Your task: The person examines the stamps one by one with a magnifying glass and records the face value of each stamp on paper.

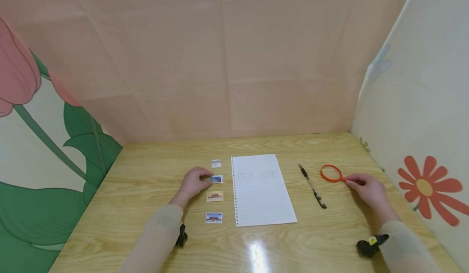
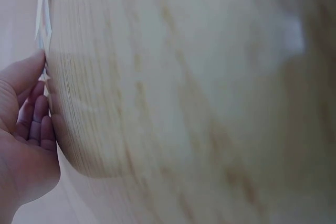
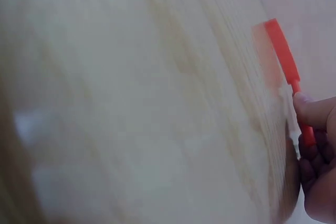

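Observation:
In the head view, my left hand [image 1: 194, 184] is at the left edge of a blue postage stamp [image 1: 217, 179], pinching it between thumb and fingers. The left wrist view shows that hand [image 2: 26, 124] at the table surface, the stamp a thin sliver at the thumb tip. This stamp is second from the back in a column with a pale stamp [image 1: 216, 163], a yellowish stamp [image 1: 215, 196] and a stamp with a red building [image 1: 214, 218]. My right hand [image 1: 371, 189] grips the handle of a red-rimmed magnifying glass [image 1: 341, 179], its ring pointing left; the right wrist view shows the red rim [image 3: 283, 51] edge-on.
A lined sheet of paper [image 1: 261, 199] with faint handwriting lies right of the stamps. Between it and the magnifying glass lies an uncapped black pen [image 1: 312, 186], slanted. The wooden table [image 1: 146, 191] meets a pink back wall covering [image 1: 183, 102] and patterned side walls.

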The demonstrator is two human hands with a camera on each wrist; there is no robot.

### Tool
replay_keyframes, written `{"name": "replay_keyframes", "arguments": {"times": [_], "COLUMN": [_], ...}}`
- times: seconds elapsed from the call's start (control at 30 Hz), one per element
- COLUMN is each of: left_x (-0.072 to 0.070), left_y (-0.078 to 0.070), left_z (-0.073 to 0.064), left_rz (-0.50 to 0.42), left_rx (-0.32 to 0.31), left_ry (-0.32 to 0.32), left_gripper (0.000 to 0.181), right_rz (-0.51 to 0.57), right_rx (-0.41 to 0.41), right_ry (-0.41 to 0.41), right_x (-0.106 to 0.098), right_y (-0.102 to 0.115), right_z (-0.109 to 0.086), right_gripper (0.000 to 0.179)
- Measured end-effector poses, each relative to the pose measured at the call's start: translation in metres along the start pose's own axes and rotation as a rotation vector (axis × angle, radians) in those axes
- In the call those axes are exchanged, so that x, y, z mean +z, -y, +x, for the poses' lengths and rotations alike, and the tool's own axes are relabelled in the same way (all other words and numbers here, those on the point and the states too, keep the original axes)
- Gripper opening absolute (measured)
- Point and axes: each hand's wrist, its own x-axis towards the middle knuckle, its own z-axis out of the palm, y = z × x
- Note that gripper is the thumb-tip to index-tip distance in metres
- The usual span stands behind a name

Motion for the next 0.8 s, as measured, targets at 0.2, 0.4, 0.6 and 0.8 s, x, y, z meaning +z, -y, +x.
{"name": "replay_keyframes", "arguments": {"times": [0.2,0.4,0.6,0.8], "left_x": [-0.001,-0.001,-0.002,-0.002], "left_y": [-0.002,-0.001,-0.002,-0.004], "left_z": [-0.001,-0.001,-0.001,-0.001], "left_rz": [-0.008,-0.009,-0.008,-0.005], "left_rx": [-0.010,-0.016,-0.016,-0.030], "left_ry": [0.001,0.000,0.006,0.018], "left_gripper": [0.023,0.024,0.025,0.026], "right_rz": [-0.003,0.026,0.047,0.042], "right_rx": [-0.007,0.019,-0.095,-0.197], "right_ry": [0.006,0.024,0.019,0.061], "right_x": [-0.001,-0.005,-0.001,0.021], "right_y": [-0.001,0.008,0.046,0.079], "right_z": [0.001,0.006,0.007,0.008], "right_gripper": [0.027,0.046,0.041,0.039]}}
